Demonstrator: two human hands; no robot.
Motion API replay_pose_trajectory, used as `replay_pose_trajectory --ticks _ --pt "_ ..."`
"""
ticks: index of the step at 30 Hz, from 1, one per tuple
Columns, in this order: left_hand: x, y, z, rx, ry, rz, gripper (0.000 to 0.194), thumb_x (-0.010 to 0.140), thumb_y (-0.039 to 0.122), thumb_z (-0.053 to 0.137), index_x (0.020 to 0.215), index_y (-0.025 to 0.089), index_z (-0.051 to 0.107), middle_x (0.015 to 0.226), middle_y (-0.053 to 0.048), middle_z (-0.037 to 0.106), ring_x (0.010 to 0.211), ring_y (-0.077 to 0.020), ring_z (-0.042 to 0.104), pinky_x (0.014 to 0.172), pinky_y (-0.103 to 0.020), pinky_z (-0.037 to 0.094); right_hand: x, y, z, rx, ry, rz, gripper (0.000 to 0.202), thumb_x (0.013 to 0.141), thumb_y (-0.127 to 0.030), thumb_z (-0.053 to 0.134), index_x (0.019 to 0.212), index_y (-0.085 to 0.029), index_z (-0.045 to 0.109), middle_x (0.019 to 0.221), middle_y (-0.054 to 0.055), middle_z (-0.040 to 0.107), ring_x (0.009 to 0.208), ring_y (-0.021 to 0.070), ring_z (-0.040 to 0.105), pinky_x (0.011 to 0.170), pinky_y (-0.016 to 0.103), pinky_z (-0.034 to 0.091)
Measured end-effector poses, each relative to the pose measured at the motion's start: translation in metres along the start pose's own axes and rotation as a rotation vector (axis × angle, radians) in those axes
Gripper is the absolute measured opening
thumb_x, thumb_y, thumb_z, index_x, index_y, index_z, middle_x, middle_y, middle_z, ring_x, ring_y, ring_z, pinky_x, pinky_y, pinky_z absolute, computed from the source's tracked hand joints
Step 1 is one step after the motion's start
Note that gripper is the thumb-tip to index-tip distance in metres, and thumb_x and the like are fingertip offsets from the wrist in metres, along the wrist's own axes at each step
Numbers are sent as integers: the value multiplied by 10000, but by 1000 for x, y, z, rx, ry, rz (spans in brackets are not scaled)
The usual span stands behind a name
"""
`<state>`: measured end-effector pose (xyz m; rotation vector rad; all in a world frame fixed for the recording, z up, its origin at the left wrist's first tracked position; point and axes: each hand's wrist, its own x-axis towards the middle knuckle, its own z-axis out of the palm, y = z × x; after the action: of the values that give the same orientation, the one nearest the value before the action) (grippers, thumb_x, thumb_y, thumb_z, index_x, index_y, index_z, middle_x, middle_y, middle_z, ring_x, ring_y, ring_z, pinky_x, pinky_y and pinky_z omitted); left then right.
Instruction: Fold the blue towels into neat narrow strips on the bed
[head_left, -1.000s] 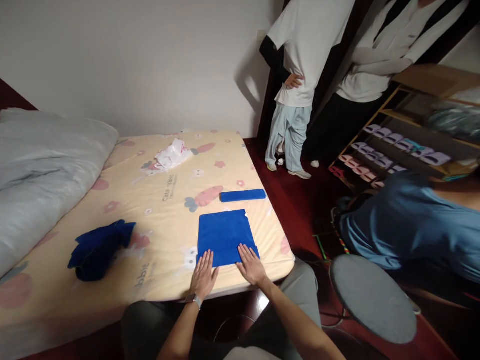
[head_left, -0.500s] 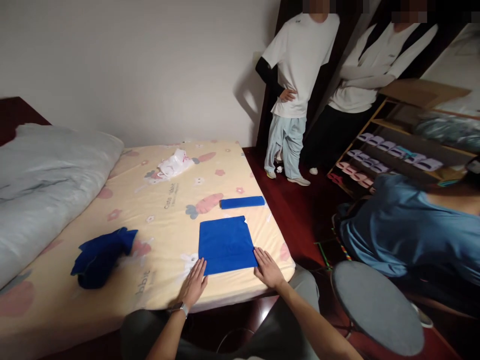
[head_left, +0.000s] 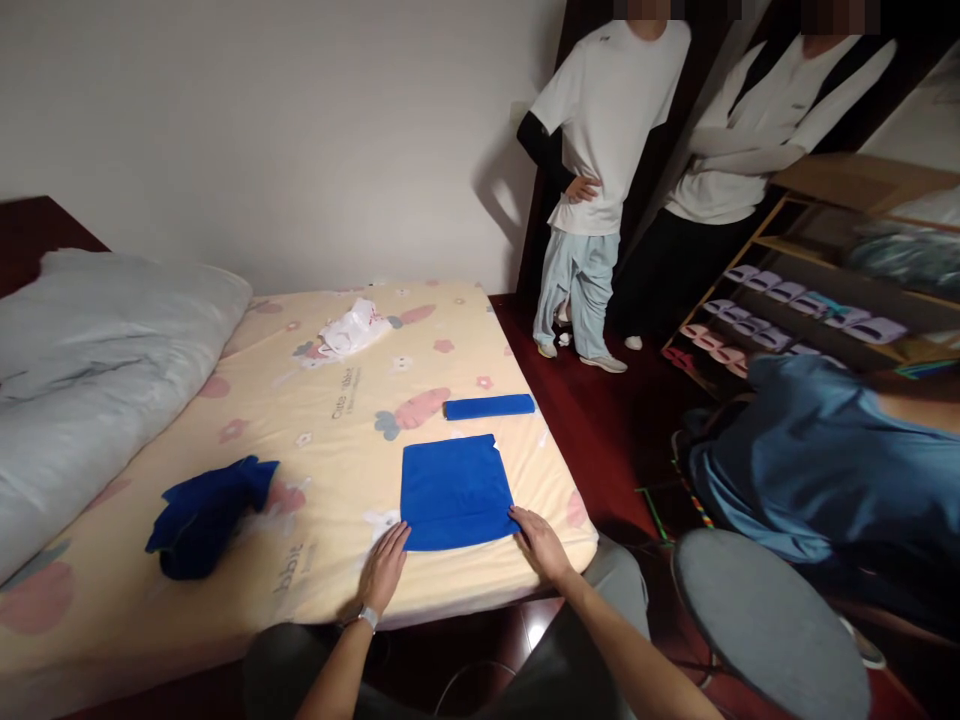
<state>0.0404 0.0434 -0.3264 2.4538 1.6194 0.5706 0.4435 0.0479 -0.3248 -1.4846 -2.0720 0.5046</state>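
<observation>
A blue cloth lies flat, roughly square, near the front edge of the bed. At its lower left corner is my left hand, fingers together and pressed on the edge. My right hand has its fingertips on the lower right corner, fingers bent together. Beyond the cloth lies a narrow folded blue strip. Off to the left, a crumpled dark blue cloth rests on the patterned sheet.
A white plastic bag and a grey quilt are on the bed. Two people stand beyond its right side. A person in blue is at the right, near a round grey stool and a slipper rack.
My fingers have drawn in from lying flat to holding the cloth's near corners. The near edge of the cloth now curves slightly. The whole view has shifted a little.
</observation>
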Motion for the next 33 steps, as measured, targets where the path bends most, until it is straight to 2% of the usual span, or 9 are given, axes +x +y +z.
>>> replay_pose_trajectory --ticks 4,8,13,16,20,23,27,30,33 --pt "-1 7 -11 -84 85 -47 454 981 204 391 1414 260 517 1426 -61 598 1334 -210 545 1127 -460 479 7 -4 -18 150 -4 79 393 1009 -300 395 1324 -215 614 1333 99 645 1234 256 602 1094 462 471" --pt "-15 15 -23 -119 134 -30 452 969 179 403 1395 258 530 1387 -61 624 1301 -211 573 1091 -442 513 1 -7 -38 159 -61 -20 367 1012 -294 405 1299 -222 622 1319 98 650 1232 253 597 1082 446 469" --pt "-41 15 -20 -96 39 -33 455 923 169 464 1349 291 571 1289 -44 686 1202 -221 637 1028 -431 555 -19 -10 -43 103 -242 -108 343 1000 -281 439 1284 -234 626 1214 100 688 1109 249 642 993 407 500" --pt "-45 13 -14 -155 19 -48 463 872 122 487 1287 284 612 1269 -43 695 1176 -222 645 1029 -439 548 -24 -8 -35 106 -237 -102 349 941 -246 492 1258 -218 635 1198 108 688 1084 252 642 978 406 496" --pt "-38 11 -12 -263 55 -135 385 863 148 494 1180 274 672 1213 -56 715 1142 -229 660 1027 -441 541 -22 -4 -28 191 -187 -45 308 928 -282 504 1172 -218 682 1183 110 704 1079 257 647 980 413 492" --pt "-30 7 -10 -336 64 -266 306 919 300 497 1165 248 672 1145 -78 734 1064 -233 690 961 -410 568 -17 -4 -26 246 -160 96 339 967 -360 447 1143 -214 696 1165 104 718 1078 254 657 976 394 496" --pt "-17 3 -2 -367 75 -374 374 956 449 450 1191 217 625 1048 -92 751 970 -231 718 873 -378 585 -3 -8 -25 168 -192 247 398 984 -401 366 1058 -208 705 1090 83 741 1003 237 687 901 340 513" --pt "-5 9 1 -312 92 -409 392 974 397 408 1274 199 563 1036 -101 749 955 -236 721 882 -395 563 11 -11 -23 95 -182 317 370 981 -386 390 1110 -207 686 1066 90 747 983 243 697 859 324 505" --pt "5 22 -3 -82 81 -444 395 974 288 387 1325 177 529 1080 -122 735 987 -260 699 916 -431 511 20 -15 -19 22 -166 373 349 965 -347 458 1241 -214 624 1064 96 747 980 249 701 841 313 482"
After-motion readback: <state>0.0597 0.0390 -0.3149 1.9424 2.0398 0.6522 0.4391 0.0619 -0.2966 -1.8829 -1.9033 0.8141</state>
